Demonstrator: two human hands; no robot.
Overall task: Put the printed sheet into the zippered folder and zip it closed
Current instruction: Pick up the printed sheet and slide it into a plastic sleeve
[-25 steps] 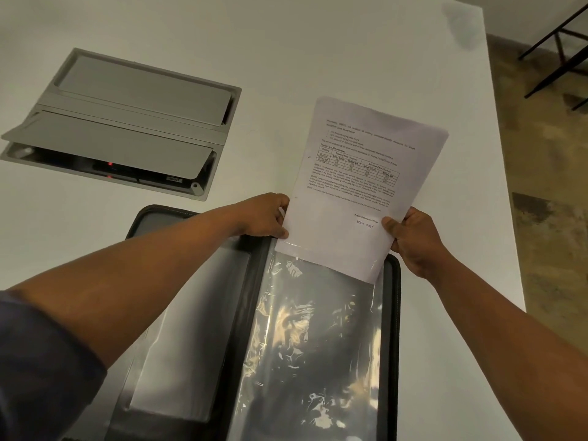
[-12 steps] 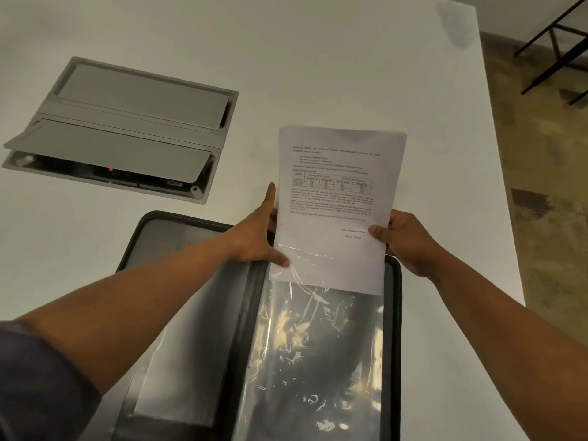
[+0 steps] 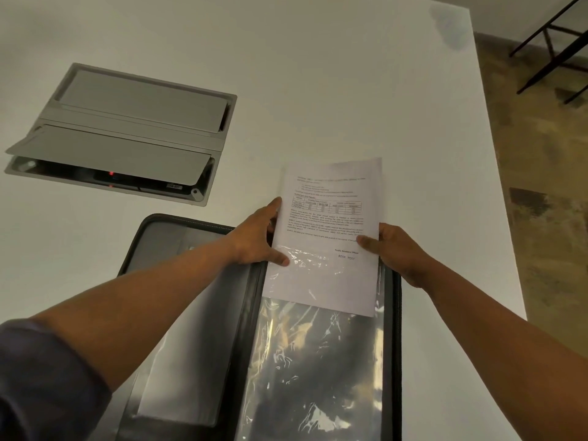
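A black zippered folder [image 3: 191,329] lies open on the white table, with clear plastic sleeves [image 3: 318,377] on its right half. The printed sheet [image 3: 327,218] stands upright at the top of the sleeves, its lower part inside a clear sleeve. My left hand [image 3: 257,240] grips the sheet's left edge together with the sleeve's top. My right hand [image 3: 394,249] pinches the sheet's right edge, thumb on the front.
A grey flip-up cable box [image 3: 127,135] is set into the white table [image 3: 350,74] at the left, one lid ajar with a red light inside. The table's right edge borders a brown floor with black furniture legs [image 3: 553,49].
The sheet has straightened from tilted right and slid down toward me, deeper into the clear sleeve. Both hands came closer with it.
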